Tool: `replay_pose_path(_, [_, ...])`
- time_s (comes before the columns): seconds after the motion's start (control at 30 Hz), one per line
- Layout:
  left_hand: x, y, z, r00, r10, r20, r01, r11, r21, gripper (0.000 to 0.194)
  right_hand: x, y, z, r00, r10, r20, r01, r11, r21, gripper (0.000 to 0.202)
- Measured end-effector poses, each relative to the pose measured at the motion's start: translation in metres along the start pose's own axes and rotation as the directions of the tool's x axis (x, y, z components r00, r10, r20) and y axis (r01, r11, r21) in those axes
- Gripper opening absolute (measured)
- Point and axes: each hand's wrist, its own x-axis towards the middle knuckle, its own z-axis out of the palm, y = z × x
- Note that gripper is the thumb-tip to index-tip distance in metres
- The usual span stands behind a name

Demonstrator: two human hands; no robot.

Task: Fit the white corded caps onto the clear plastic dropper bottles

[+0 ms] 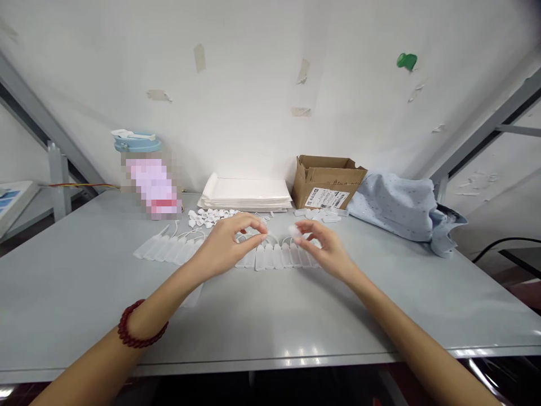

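A row of flat, translucent white plastic pieces with thin cords (266, 258) lies across the middle of the table, partly behind my hands. My left hand (228, 239) is above the row, thumb and forefinger pinched together. What sits between those fingertips is too small to make out; a white cord shows close to them. To the right, my right hand (327, 248) pinches a small translucent white piece (295, 231) between thumb and fingers. Both hands face each other with a gap between them. Just behind my left hand lies a pile of small white plastic parts (207, 217).
Against the wall are a stack of white padded sheets (249, 194), an open cardboard box (327, 183) and a crumpled light-blue cloth (389, 203). More translucent pieces (323, 215) lie before the box. A blue-rimmed container (137, 142) and blurred pink item (154, 186) stand left.
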Motion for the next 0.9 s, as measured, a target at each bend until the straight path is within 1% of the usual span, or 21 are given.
replay_pose_path(0.07, [-0.001,0.004,0.005,1.000,0.021,0.019,-0.020,0.999,-0.050,0.011,-0.008,-0.018,0.014,0.999,-0.039,0.029,0.037,0.997,0.069,0.026])
replay_pose_path(0.1, [-0.002,0.005,0.007,0.999,0.029,0.022,-0.028,0.997,-0.069,0.011,-0.011,-0.025,0.019,0.998,-0.056,0.028,0.051,0.987,0.150,0.026])
replay_pose_path(0.2, [-0.004,0.007,0.013,0.999,0.044,0.017,-0.042,0.994,-0.100,0.012,-0.018,-0.036,0.027,0.995,-0.099,0.003,0.094,0.960,0.264,0.024])
replay_pose_path(0.3, [-0.004,0.007,0.018,0.999,0.042,-0.010,-0.043,0.994,-0.103,0.011,-0.020,-0.037,0.029,0.992,-0.124,-0.031,0.128,0.953,0.276,0.023])
replay_pose_path(0.43, [-0.004,0.007,0.024,0.998,0.041,-0.057,-0.046,0.994,-0.095,0.009,-0.021,-0.035,0.028,0.988,-0.151,-0.021,0.151,0.949,0.278,0.025])
replay_pose_path(0.57, [-0.006,0.007,0.026,0.996,0.057,-0.067,-0.063,0.994,-0.092,0.008,-0.023,-0.036,0.030,0.989,-0.148,-0.015,0.147,0.947,0.285,0.029])
replay_pose_path(0.67, [-0.007,0.005,0.028,0.989,0.116,-0.095,-0.124,0.989,-0.086,0.008,-0.025,-0.036,0.031,0.991,-0.130,-0.011,0.127,0.947,0.295,0.031])
replay_pose_path(0.77, [-0.009,0.003,0.030,0.972,0.202,-0.121,-0.209,0.977,-0.047,0.010,-0.027,-0.036,0.032,0.994,-0.112,0.006,0.104,0.941,0.321,0.030])
replay_pose_path(0.9, [-0.010,0.002,0.033,0.940,0.323,-0.106,-0.320,0.946,0.046,0.012,-0.027,-0.037,0.032,0.996,-0.082,0.026,0.066,0.917,0.393,0.026])
